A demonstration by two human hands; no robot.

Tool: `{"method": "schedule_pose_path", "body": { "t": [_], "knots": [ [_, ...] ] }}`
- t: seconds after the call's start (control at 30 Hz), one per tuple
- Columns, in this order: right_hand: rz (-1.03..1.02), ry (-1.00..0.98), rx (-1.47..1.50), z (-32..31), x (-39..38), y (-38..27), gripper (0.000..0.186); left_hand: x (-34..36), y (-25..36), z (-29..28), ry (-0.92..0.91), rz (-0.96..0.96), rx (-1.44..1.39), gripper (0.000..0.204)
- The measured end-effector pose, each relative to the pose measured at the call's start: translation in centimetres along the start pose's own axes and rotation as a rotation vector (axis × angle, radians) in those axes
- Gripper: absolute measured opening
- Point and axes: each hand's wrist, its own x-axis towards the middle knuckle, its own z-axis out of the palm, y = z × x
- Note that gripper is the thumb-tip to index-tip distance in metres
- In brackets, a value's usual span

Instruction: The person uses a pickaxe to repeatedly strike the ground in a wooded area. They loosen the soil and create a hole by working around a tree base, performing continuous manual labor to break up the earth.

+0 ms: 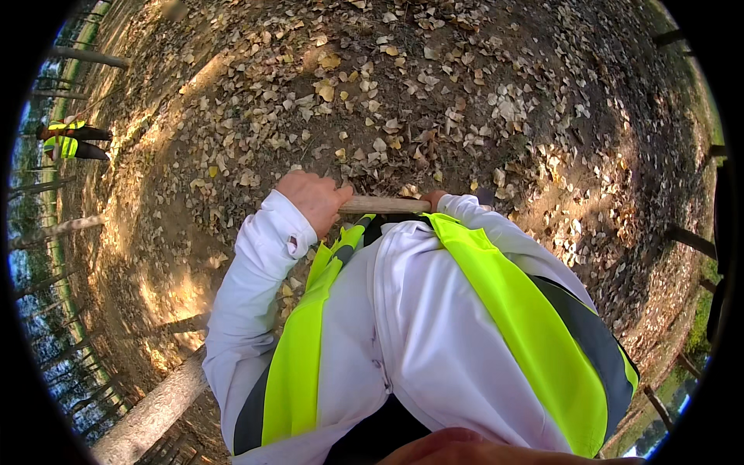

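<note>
Head cam: left hand [313, 200] clamps straight tan wooden pole [385, 205], right hand [434, 198] at its right, can't tell grip; probably spaced for control.

Ground: brown soil [167, 225] strewn with dry leaves [509, 107], pale to yellow, with patches of sunlight [178, 294] across it. Left rim: two people [76, 148] close together, yellow-green vests [62, 146], dark trousers [91, 153]; slim trunks [89, 56] nearby. Lower left: thick pale trunk [155, 411]. Right rim: darker trunks [691, 240], some green grass [700, 318]
</note>
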Motion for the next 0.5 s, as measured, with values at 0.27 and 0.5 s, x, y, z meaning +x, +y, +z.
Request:
{"method": "schedule_pose_path", "body": {
  "t": [0.27,0.5],
  "knots": [
    [0.136,-0.204,-0.070,-1.4,-2.4,-6.6,0.056,-4.0,-0.8,3.3,0.106,-0.130,-0.278,0.039],
    [0.060,-0.141,-0.122,-0.2,-1.0,-8.1,0.035,-7.9,-1.5,6.7,0.099,-0.224,-0.418,0.045]
  ]
}}
